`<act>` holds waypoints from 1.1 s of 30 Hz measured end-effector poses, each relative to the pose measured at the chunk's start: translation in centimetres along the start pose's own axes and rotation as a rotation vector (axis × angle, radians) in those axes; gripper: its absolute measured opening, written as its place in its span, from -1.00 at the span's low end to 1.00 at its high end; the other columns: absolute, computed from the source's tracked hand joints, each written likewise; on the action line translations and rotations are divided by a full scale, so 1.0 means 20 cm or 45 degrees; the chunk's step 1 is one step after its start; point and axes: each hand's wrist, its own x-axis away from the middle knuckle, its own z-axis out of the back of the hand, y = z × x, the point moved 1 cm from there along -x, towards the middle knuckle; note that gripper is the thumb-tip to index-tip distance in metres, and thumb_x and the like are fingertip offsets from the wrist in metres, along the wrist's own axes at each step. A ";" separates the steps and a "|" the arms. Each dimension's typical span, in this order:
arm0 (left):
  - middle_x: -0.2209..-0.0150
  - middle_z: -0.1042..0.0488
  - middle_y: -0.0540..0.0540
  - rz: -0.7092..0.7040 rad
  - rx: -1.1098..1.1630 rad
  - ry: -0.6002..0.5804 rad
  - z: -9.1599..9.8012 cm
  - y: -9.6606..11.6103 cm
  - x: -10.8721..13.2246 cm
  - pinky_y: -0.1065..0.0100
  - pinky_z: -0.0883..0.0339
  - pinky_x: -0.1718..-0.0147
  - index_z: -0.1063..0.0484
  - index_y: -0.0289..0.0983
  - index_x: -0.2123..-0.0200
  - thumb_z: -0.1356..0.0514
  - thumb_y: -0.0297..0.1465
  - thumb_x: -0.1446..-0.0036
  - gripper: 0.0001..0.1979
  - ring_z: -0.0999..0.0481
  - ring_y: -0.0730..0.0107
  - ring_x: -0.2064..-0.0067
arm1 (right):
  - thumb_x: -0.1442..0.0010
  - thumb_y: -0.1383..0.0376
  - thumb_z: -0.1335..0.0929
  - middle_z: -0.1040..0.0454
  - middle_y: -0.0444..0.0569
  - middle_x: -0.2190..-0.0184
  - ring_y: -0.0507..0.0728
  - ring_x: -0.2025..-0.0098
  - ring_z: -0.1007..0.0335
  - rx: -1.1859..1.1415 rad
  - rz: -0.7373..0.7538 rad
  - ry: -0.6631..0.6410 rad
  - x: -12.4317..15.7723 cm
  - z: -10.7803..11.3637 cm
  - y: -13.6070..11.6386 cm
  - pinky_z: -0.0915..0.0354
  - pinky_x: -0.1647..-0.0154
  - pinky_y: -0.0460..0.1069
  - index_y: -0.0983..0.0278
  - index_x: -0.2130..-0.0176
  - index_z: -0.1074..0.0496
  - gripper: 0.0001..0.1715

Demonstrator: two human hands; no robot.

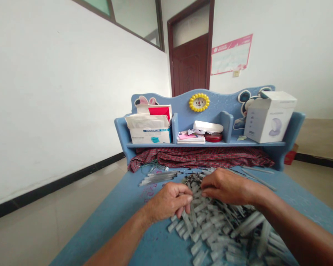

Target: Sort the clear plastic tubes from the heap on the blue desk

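My left hand (172, 201) is at the left edge of a pile of short translucent plastic tubes (208, 218). Its thumb and fingers are pressed together, and what they hold, if anything, is too small to make out. Across the pile, my right hand (227, 186) reaches in from the right with curled fingers, their tips close to small dark pieces (192, 181). Whatever lies in that grip is hidden. Thin dark rods (230, 218) lie mixed among the tubes. A row of longer translucent sticks (158, 178) rests behind my left hand.
Everything lies on a blue table (100, 225) with a raised shelf (155, 145) at its back. A checked cloth (211, 158) is bunched beneath the shelf. On the shelf stand a mask box (151, 135), a white carton (269, 118) and a red round tin (213, 137).
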 end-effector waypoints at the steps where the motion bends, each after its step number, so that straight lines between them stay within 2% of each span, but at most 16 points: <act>1: 0.54 -0.47 0.00 -0.004 0.006 0.003 0.00 0.00 0.00 0.58 -0.01 0.71 -0.35 -0.36 0.32 -0.08 -0.31 -0.07 -0.79 -0.27 0.64 0.67 | -0.15 0.26 -0.23 -0.41 -0.11 0.57 -0.04 0.53 -0.21 -0.021 -0.004 0.005 0.00 0.00 0.01 0.00 0.51 -0.14 0.30 0.47 -0.43 -0.72; 5: 0.56 -0.46 0.00 -0.016 0.027 0.014 0.01 -0.01 -0.01 0.58 -0.01 0.72 -0.34 -0.36 0.33 -0.09 -0.32 -0.06 -0.79 -0.26 0.65 0.69 | -0.14 0.31 -0.23 -0.36 -0.14 0.62 -0.07 0.57 -0.16 -0.097 -0.015 0.010 0.00 0.02 0.03 0.00 0.53 -0.16 0.34 0.55 -0.38 -0.70; 11: 0.57 -0.46 -0.01 -0.014 0.070 0.021 0.01 0.00 0.00 0.58 0.02 0.74 -0.35 -0.37 0.34 -0.12 -0.28 -0.03 -0.76 -0.25 0.64 0.69 | -0.09 0.35 -0.24 -0.32 -0.17 0.61 -0.07 0.55 -0.14 -0.188 -0.011 0.050 0.01 0.02 0.02 0.02 0.55 -0.17 0.34 0.54 -0.36 -0.78; 17: 0.57 -0.47 -0.01 -0.024 0.112 -0.053 0.02 0.00 0.00 0.58 -0.04 0.73 -0.36 -0.37 0.34 -0.16 -0.23 -0.01 -0.72 -0.25 0.65 0.70 | -0.05 0.38 -0.23 -0.26 -0.20 0.65 -0.08 0.59 -0.10 -0.403 0.019 -0.043 0.02 0.02 0.02 0.01 0.59 -0.18 0.34 0.59 -0.29 -0.78; 20: 0.56 -0.47 -0.02 -0.020 0.103 -0.058 0.08 -0.01 0.01 0.58 -0.04 0.73 -0.37 -0.37 0.33 -0.17 -0.23 -0.01 -0.71 -0.26 0.65 0.69 | -0.06 0.36 -0.23 -0.25 -0.21 0.66 -0.07 0.60 -0.11 -0.551 -0.057 -0.015 0.05 0.06 0.05 -0.03 0.60 -0.17 0.33 0.59 -0.28 -0.78; 25: 0.56 -0.47 -0.03 0.036 0.032 0.027 0.26 -0.06 0.03 0.58 -0.04 0.73 -0.37 -0.38 0.35 -0.18 -0.25 -0.01 -0.73 -0.27 0.63 0.67 | -0.07 0.27 -0.25 -0.32 -0.16 0.64 -0.02 0.58 -0.25 -0.698 -0.299 0.173 0.15 0.17 0.17 -0.17 0.57 -0.15 0.32 0.53 -0.32 -0.79; 29: 0.57 -0.46 -0.03 0.106 -0.045 0.176 0.36 -0.11 0.03 0.57 -0.02 0.74 -0.37 -0.38 0.37 -0.16 -0.26 -0.01 -0.75 -0.26 0.61 0.67 | -0.05 0.26 -0.24 -0.35 -0.14 0.65 -0.02 0.60 -0.24 -0.588 -0.381 0.307 0.19 0.23 0.21 -0.16 0.58 -0.14 0.32 0.56 -0.32 -0.77; 31: 0.57 -0.45 -0.03 0.108 -0.074 0.258 0.36 -0.12 0.02 0.57 -0.03 0.73 -0.37 -0.37 0.40 -0.14 -0.27 -0.02 -0.76 -0.26 0.60 0.67 | -0.04 0.30 -0.23 -0.31 -0.15 0.67 -0.03 0.61 -0.21 -0.396 -0.402 0.354 0.18 0.22 0.21 -0.09 0.60 -0.14 0.31 0.59 -0.30 -0.77; 33: 0.56 -0.46 -0.02 0.109 -0.089 0.275 0.34 -0.11 0.01 0.56 -0.03 0.73 -0.36 -0.37 0.41 -0.13 -0.27 -0.01 -0.76 -0.27 0.60 0.66 | -0.02 0.33 -0.22 -0.27 -0.16 0.68 -0.04 0.61 -0.15 -0.160 -0.404 0.385 0.15 0.19 0.21 -0.03 0.60 -0.14 0.31 0.61 -0.29 -0.77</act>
